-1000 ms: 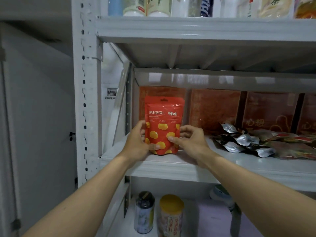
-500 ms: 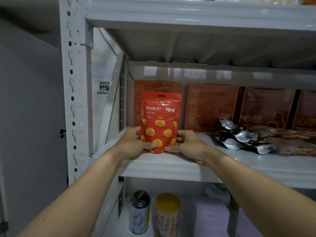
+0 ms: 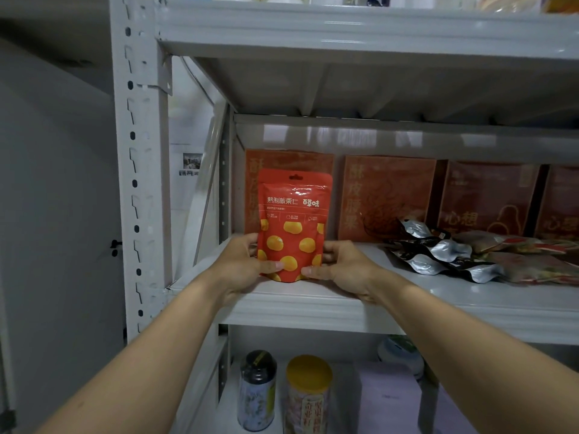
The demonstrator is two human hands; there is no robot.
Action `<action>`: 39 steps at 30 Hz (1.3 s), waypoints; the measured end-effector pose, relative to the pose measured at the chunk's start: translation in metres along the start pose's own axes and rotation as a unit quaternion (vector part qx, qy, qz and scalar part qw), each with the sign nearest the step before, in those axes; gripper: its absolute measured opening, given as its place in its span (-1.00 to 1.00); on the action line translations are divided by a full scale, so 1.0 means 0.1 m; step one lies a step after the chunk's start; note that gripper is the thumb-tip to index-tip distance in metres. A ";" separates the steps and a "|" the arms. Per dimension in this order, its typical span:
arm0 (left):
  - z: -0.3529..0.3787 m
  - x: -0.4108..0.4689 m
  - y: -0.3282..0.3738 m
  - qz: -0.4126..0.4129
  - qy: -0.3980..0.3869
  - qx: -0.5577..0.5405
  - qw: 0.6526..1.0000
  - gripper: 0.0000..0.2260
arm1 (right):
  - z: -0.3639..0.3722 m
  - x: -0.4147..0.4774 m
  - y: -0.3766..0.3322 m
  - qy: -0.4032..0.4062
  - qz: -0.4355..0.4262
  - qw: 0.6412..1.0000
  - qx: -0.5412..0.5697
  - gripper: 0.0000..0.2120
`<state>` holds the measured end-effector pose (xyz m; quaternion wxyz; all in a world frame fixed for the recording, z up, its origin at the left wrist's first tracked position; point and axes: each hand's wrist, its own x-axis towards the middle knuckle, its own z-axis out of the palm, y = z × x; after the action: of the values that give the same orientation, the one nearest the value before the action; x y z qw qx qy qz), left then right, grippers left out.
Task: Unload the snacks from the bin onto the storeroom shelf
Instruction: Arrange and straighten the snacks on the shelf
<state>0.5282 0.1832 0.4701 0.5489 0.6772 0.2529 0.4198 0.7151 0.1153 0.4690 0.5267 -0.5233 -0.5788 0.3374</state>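
Evidently light and crinkly, the red pouch [image 3: 294, 225] is pinched upright at its lower corners, left hand [image 3: 242, 266] at eight o'clock, right hand [image 3: 343, 270] at four.

Grey metal shelf [image 3: 313, 305], middle tier. Red snack pouch [image 3: 294, 220] upright near left end; brown boxes [image 3: 388, 195] along back. Foil packets [image 3: 438, 255] heaped at right.

Red pouch [image 3: 294, 225] reads 熟制板栗仁 and 百草味; box [image 3: 387, 198] behind reads 酥皮腰果
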 end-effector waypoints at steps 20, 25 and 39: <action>0.04 -0.14 0.13 -0.020 0.024 0.036 0.999 -0.53 | 0.10 -0.08 -0.09 0.051 0.012 0.986 -0.158 -0.43; 0.03 -0.30 0.26 -0.055 0.058 0.110 0.991 -0.51 | 0.16 -0.26 -0.14 0.113 0.059 0.976 -0.177 -0.23; 0.00 -0.96 0.22 0.110 0.074 0.663 0.736 -0.70 | 0.30 -1.11 -0.35 0.073 0.051 0.801 -0.592 -0.41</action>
<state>0.4756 0.0999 0.4633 -0.1099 0.8596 0.4309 0.2518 0.6662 0.0054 0.4672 0.1365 -0.7850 -0.5984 -0.0840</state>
